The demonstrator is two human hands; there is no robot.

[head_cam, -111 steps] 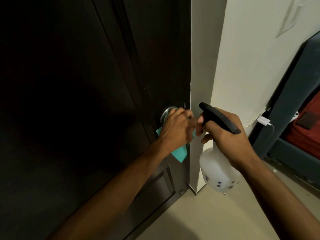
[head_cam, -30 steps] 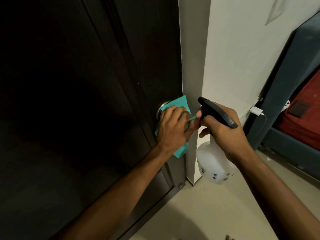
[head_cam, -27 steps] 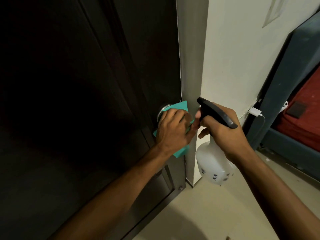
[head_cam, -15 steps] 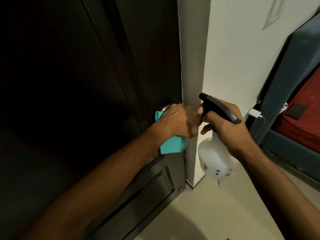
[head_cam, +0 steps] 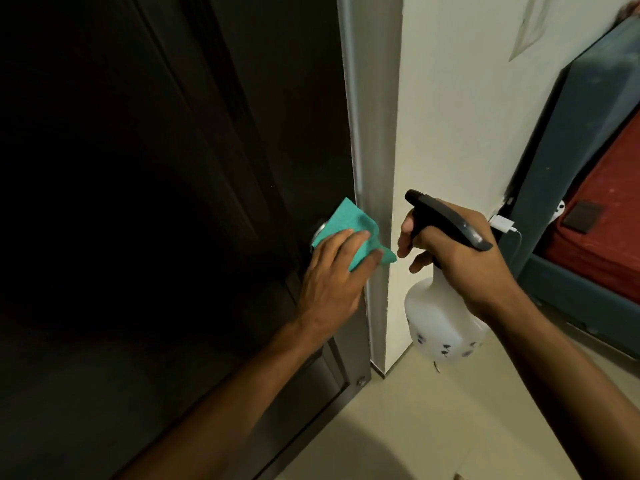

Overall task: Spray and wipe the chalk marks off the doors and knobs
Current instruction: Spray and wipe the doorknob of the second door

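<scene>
Door (head_cam: 173,168), dark and panelled, is filling the left side of the view, and its knob (head_cam: 77,233) is sitting near the right edge, only a sliver of metal peeking out on the left under the cloth (head_cam: 112,225). Left hand (head_cam: 334,278) is pressing that teal cloth over the knob, fingers fairly straight and laid flat on the fabric, thumb tucked along the cloth's lower corner, which is poking out to the right towards the frame (head_cam: 370,168). One corner of the cloth is standing up above the fingers against the door's edge. Right hand (head_cam: 460,265) is gripping the bottle (head_cam: 440,323) just beside, fingers wrapped round the neck under the black sprayer head (head_cam: 446,220), index finger curled at the front by the trigger. Nozzle is pointing left towards the cloth, close to it but not touching. Bottle's white body is hanging below the fist, tilted a little, small dark prints near its base. Behind it a pale wall (head_cam: 467,116) is running up, with a white charger (head_cam: 502,224) plugged in low down. Far right, a blue bed frame (head_cam: 571,168) is holding a red mattress (head_cam: 606,202), and pale floor (head_cam: 415,427) is showing below. Whether any chalk is on the door, I cannot tell in this dim light.
</scene>
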